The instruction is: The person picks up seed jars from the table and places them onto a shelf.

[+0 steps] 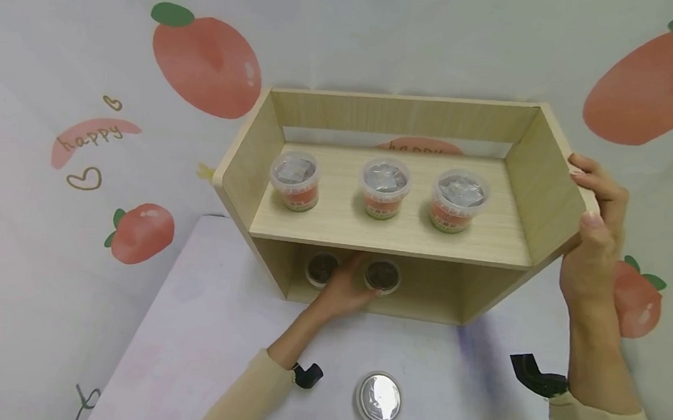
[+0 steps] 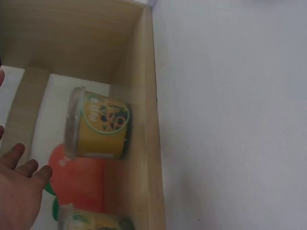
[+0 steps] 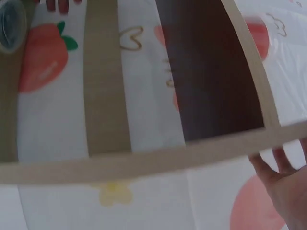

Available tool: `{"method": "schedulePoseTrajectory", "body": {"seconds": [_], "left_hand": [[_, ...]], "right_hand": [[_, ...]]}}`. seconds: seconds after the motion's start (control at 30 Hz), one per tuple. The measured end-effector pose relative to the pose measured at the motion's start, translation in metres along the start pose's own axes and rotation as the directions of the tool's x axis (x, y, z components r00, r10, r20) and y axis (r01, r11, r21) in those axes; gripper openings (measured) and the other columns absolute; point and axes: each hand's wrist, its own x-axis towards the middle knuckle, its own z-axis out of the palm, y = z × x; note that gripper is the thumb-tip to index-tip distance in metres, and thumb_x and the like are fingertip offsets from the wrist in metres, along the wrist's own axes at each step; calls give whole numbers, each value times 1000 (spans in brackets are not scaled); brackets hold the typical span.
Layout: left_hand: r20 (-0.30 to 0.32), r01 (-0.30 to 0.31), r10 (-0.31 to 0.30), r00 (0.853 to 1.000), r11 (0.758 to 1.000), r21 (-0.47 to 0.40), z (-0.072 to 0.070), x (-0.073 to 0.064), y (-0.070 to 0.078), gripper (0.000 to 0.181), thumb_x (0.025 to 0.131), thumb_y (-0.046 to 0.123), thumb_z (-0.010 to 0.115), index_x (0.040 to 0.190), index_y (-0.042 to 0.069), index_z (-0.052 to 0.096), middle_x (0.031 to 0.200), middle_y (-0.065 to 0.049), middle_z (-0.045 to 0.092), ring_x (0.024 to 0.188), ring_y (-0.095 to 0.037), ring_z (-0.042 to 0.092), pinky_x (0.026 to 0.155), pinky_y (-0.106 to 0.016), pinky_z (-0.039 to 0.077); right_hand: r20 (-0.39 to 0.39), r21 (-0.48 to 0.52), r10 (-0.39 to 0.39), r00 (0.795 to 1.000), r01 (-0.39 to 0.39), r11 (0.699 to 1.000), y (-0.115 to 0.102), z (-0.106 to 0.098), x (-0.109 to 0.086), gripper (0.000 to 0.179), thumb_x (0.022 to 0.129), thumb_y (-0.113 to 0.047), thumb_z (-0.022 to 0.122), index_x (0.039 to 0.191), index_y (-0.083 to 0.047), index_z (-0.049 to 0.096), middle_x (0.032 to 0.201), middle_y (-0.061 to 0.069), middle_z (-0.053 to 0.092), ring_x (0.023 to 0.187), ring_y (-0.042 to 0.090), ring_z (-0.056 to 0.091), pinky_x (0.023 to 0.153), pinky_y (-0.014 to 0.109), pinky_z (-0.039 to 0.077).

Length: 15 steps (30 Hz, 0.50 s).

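My left hand (image 1: 346, 291) reaches into the lower compartment of a light wooden shelf (image 1: 390, 246), between two lidded plastic tubs. One tub (image 1: 322, 269) is to its left; the other tub (image 1: 383, 276) lies right by the thumb. In the left wrist view the fingers (image 2: 44, 174) are spread, with a gap between them and a yellow-labelled tub (image 2: 103, 127). My right hand (image 1: 598, 237) grips the front edge of the shelf's right side panel, thumb on the near side. In the right wrist view, its fingers (image 3: 283, 163) reach behind the panel.
Three tubs with clear lids and orange labels, left (image 1: 295, 180), middle (image 1: 383, 189) and right (image 1: 458, 201), stand on the upper board. Another round tub (image 1: 379, 398) with a shiny lid sits on the white table (image 1: 181, 369) before the shelf. Behind hangs a fruit-printed cloth (image 1: 350, 33).
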Motion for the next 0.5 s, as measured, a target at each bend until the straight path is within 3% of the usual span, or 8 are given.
{"method": "schedulePoseTrajectory", "body": {"seconds": [0.2,0.33,0.5], "left_hand": [[32,-163,163,986,987,9,-9,-9,6,83,80,19,81,151,18,39,155,-4,39,143,-23,35,114,-45,32],[53,-243,243,969,970,-4,-13,-18,7,82,81,17,81,151,16,39,158,-1,35,145,-20,31,115,-43,30],[44,-351,352,935,936,-27,-15,-28,6,79,81,15,79,150,12,40,154,-5,42,144,-22,35,115,-39,30]], "right_hand": [[37,23,40,999,-41,999,-3,-8,6,37,78,-2,46,110,10,61,135,21,53,131,34,40,97,32,32],[80,42,49,996,-52,998,-3,-11,6,36,79,-2,50,112,10,60,135,21,53,128,32,42,94,32,33],[89,60,66,994,-71,996,-3,-11,7,38,78,-2,48,113,10,59,136,22,50,128,33,40,95,34,32]]}}
